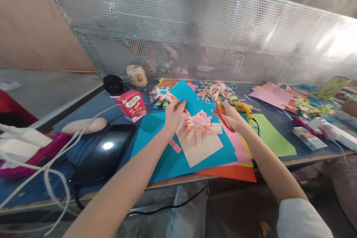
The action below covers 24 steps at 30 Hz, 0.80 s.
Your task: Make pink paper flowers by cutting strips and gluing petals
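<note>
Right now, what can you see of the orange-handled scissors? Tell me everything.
The scissors have orange, plastic-looking handles and slim, silvery, metal-looking blades. The right hand grips the handles; the blades point forward and leftward, overlapping paper scraps in this view. How far the blades are open is too small to tell.

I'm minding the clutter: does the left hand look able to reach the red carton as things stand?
Probably yes: nothing tall seems to stand between the left hand and the red carton, though it would likely need to release the blue sheet it holds.
</note>
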{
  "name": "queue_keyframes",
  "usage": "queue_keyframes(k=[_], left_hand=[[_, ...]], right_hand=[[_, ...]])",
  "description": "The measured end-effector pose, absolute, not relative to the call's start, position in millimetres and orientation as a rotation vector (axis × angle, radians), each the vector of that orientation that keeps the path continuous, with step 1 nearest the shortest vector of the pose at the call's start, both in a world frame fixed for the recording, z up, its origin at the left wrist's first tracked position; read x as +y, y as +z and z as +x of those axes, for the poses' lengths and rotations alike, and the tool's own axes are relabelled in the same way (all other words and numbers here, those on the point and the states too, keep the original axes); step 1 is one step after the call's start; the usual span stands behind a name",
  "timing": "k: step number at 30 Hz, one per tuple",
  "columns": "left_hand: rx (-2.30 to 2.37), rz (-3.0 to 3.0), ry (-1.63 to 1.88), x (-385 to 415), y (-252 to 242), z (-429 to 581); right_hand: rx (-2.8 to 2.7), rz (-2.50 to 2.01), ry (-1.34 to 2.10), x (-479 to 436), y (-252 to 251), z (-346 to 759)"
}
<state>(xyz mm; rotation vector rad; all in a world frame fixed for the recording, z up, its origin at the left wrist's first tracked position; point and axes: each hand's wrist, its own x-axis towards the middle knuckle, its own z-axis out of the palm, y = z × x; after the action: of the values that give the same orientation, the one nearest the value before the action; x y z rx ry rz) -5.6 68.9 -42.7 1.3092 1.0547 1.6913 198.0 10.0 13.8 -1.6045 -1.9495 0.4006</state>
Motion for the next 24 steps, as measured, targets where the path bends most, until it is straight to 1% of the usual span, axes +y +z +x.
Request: queue_keyframes(k=[4,6,11,24], left_hand=[[0.978,1.245,1.754,63.2,-36.2,-4.1],[0.941,1.224,1.775,59.3,-33.9,-1.5],[0.873,1.208,1.789,52.6,-32.8,3.5],[0.864,1.326,1.741,41.9,-31.0,6.1]], right_hand=[[-1.844,-1.444,1.104,10.8,9.7,202.9],[-1.820,-1.394,1.223,7.1,7.6,209.7],[-1.953,-1.433,1.036,-1.8,8.0,211.5],[-2.045,-1.467,1.018,-5.3,0.5,203.7]])
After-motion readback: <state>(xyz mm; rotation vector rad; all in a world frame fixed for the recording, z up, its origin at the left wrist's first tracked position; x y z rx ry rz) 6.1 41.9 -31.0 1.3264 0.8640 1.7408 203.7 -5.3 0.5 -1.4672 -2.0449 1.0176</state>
